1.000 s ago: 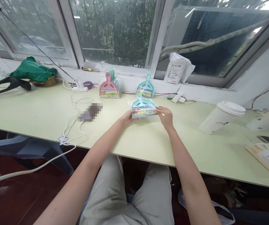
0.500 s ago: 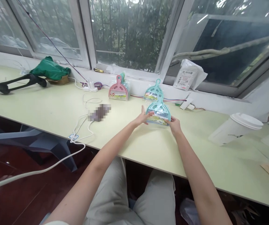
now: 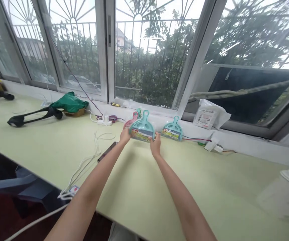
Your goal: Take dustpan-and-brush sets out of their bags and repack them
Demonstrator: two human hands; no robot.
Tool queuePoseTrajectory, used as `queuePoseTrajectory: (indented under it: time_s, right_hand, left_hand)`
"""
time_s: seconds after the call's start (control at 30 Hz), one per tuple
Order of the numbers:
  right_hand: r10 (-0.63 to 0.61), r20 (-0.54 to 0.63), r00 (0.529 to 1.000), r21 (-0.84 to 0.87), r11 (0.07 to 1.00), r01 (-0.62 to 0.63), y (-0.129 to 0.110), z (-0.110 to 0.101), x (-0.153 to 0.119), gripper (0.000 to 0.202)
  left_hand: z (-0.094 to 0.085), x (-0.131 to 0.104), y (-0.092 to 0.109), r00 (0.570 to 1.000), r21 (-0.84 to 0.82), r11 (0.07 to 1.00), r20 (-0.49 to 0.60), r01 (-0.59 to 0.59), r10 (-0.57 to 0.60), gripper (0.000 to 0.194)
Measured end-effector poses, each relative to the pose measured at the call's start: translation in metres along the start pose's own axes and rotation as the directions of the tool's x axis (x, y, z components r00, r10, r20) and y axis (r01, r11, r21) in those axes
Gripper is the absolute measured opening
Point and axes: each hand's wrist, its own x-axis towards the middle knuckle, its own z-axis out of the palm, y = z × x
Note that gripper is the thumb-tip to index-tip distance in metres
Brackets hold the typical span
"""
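Observation:
A wrapped teal dustpan-and-brush set (image 3: 142, 129) is held upright between my two hands, above the table. My left hand (image 3: 125, 136) grips its left lower edge, and my right hand (image 3: 155, 144) grips the right lower edge. Just behind it, partly hidden, stands a row of similar sets with a pink one (image 3: 131, 121) in front and green ones further back. Another teal set (image 3: 172, 130) leans by the wall to the right of my right hand.
Left of my arms lie a phone (image 3: 107, 151) and white cables (image 3: 84, 164). Further left are a black frame-like object (image 3: 36, 117) and a green bag (image 3: 70, 102). A white package (image 3: 206, 115) sits on the sill; a white cup (image 3: 282, 194) stands at right.
Both hands have carried the teal set leftward, from in front of the other teal set to in front of the pink one. My left hand has closed on its edge. The view has tilted up.

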Motion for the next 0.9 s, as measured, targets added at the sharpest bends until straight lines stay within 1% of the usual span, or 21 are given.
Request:
queuePoseTrajectory:
  time_s: [0.03, 0.1, 0.13, 0.17, 0.23, 0.33, 0.4, 0.5, 0.6, 0.7, 0.77, 0.83, 0.87, 0.9]
  right_hand:
    - [-0.025, 0.008, 1.000, -0.024, 0.999, 0.025, -0.002, 0.020, -0.001, 0.045]
    - [-0.010, 0.014, 1.000, -0.076, 0.997, 0.011, 0.000, 0.057, -0.001, 0.049]
    - [0.013, 0.026, 1.000, -0.105, 0.994, -0.010, 0.002, 0.072, 0.000, 0.050]
    - [0.040, 0.051, 0.998, -0.145, 0.989, -0.033, 0.006, 0.086, 0.001, 0.051]
    - [0.056, 0.086, 0.995, -0.277, 0.961, -0.030, 0.015, 0.108, 0.005, 0.056]
    - [0.031, 0.112, 0.993, -0.484, 0.875, 0.027, 0.027, 0.129, 0.012, 0.067]
    - [0.043, 0.141, 0.989, -0.557, 0.829, 0.043, 0.032, 0.136, 0.015, 0.071]
    - [0.086, 0.172, 0.981, -0.598, 0.801, 0.035, 0.034, 0.139, 0.019, 0.072]
    - [0.103, 0.175, 0.979, -0.607, 0.794, 0.025, 0.033, 0.136, 0.022, 0.073]
    - [0.106, 0.175, 0.979, -0.575, 0.818, 0.014, 0.031, 0.129, 0.024, 0.074]
    - [0.083, 0.176, 0.981, -0.518, 0.855, 0.021, 0.029, 0.124, 0.025, 0.073]
    - [0.022, 0.182, 0.983, -0.449, 0.891, 0.063, 0.026, 0.121, 0.023, 0.072]
    - [-0.028, 0.195, 0.980, -0.415, 0.903, 0.109, 0.024, 0.119, 0.021, 0.070]
    - [-0.085, 0.214, 0.973, -0.382, 0.910, 0.163, 0.022, 0.118, 0.019, 0.067]
  left_hand:
    - [0.000, 0.006, -0.013, 0.999, 0.042, 0.998, -0.029, 0.044, -0.043, 0.040]
    - [0.005, 0.016, -0.036, 0.993, 0.081, 0.993, -0.087, 0.084, -0.077, 0.045]
    - [0.010, 0.022, -0.045, 0.987, 0.090, 0.989, -0.116, 0.118, -0.107, 0.053]
    - [0.014, 0.029, -0.053, 0.977, 0.115, 0.977, -0.133, 0.180, -0.165, 0.061]
    - [0.021, 0.044, -0.064, 0.965, 0.170, 0.951, -0.093, 0.258, -0.245, 0.073]
    - [0.029, 0.068, -0.071, 0.946, 0.223, 0.923, 0.016, 0.313, -0.325, 0.080]
    - [0.034, 0.083, -0.071, 0.935, 0.235, 0.914, 0.043, 0.332, -0.351, 0.081]
    - [0.043, 0.098, -0.072, 0.928, 0.213, 0.910, 0.041, 0.355, -0.371, 0.085]
    - [0.054, 0.105, -0.077, 0.938, 0.142, 0.935, 0.075, 0.326, -0.338, 0.091]
    - [0.061, 0.105, -0.083, 0.942, 0.028, 0.950, 0.130, 0.310, -0.311, 0.097]
    - [0.059, 0.104, -0.085, 0.939, 0.011, 0.951, 0.154, 0.309, -0.307, 0.099]
    - [0.049, 0.103, -0.084, 0.946, 0.080, 0.957, 0.152, 0.278, -0.287, 0.099]
    - [0.041, 0.101, -0.082, 0.954, 0.125, 0.960, 0.133, 0.252, -0.267, 0.099]
    - [0.033, 0.097, -0.079, 0.968, 0.158, 0.962, 0.085, 0.222, -0.237, 0.097]
